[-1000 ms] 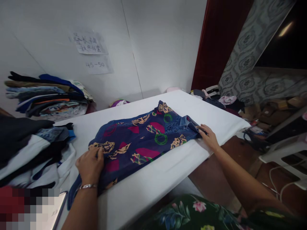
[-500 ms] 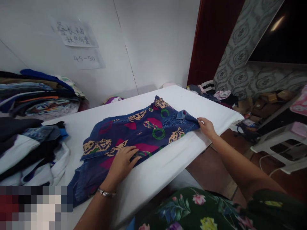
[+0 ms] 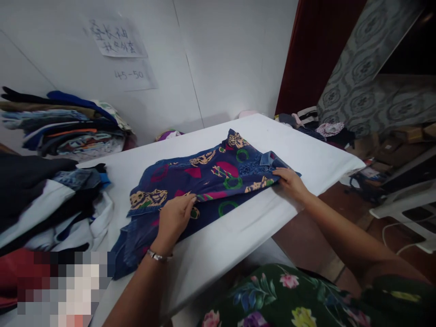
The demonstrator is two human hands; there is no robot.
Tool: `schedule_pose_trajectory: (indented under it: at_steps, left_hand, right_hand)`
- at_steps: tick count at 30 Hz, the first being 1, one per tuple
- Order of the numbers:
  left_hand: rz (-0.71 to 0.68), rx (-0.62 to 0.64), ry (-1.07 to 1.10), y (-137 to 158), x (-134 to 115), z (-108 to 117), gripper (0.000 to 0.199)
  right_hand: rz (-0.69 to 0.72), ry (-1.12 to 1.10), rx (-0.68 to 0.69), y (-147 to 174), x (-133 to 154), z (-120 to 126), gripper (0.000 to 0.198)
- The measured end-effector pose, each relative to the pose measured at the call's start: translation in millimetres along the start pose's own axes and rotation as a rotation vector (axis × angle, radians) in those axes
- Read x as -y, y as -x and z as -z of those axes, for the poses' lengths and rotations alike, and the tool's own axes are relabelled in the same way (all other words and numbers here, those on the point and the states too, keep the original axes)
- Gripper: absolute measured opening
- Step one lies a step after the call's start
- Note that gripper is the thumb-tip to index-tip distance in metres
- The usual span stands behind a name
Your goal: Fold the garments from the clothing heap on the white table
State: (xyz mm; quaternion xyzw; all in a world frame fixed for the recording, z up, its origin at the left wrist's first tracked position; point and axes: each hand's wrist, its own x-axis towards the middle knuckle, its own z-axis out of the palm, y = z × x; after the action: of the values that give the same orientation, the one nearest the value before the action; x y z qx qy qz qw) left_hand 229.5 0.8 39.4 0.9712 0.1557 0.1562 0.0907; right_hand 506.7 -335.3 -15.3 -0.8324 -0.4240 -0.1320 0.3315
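Observation:
A dark blue patterned denim jacket [image 3: 211,177] with tan, magenta and green prints lies across the white table, partly folded over itself. Its small denim collar [image 3: 266,160] shows at the right end. My left hand [image 3: 175,213], with a metal band at the wrist, pinches the front edge of the upper layer near the jacket's middle. Farther right, my right hand [image 3: 289,181] grips the same edge close to the collar. Between the hands this edge is raised a little, and a lower layer with a green ring shows beneath it.
The white-covered table [image 3: 316,156] runs back to the wall. On the left are a folded stack of clothes [image 3: 68,122] and a loose heap of garments [image 3: 44,204]. More clothes [image 3: 316,125] lie beyond the far right edge. A white stool [image 3: 405,213] stands at the right.
My left hand has gone from lying on the jacket to pinching its front edge. My right hand has moved from the outer tip inward along the edge, which is now lifted.

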Motion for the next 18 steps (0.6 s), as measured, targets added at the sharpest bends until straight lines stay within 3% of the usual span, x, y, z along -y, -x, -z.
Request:
schedule_pose_trajectory:
  at_steps: [5,11,14,18]
  left_hand:
    - [0.048,-0.078,-0.223,-37.8,1.6,29.8,0.046]
    - [-0.006,0.038,-0.328,-95.5,5.9,40.6,0.040]
    - [-0.007,0.100,-0.367,-119.9,13.7,30.5,0.040]
    - [0.009,0.158,-0.388,-145.5,30.8,6.7,0.043]
  right_hand:
    - [-0.220,-0.159,0.041,-40.5,3.6,8.6,0.029]
    - [-0.379,-0.370,0.155,-74.8,-9.1,8.0,0.042]
    - [-0.350,-0.301,0.216,-90.6,-15.6,8.1,0.040]
    - [-0.204,-0.045,0.299,-112.9,-21.2,0.0,0.035]
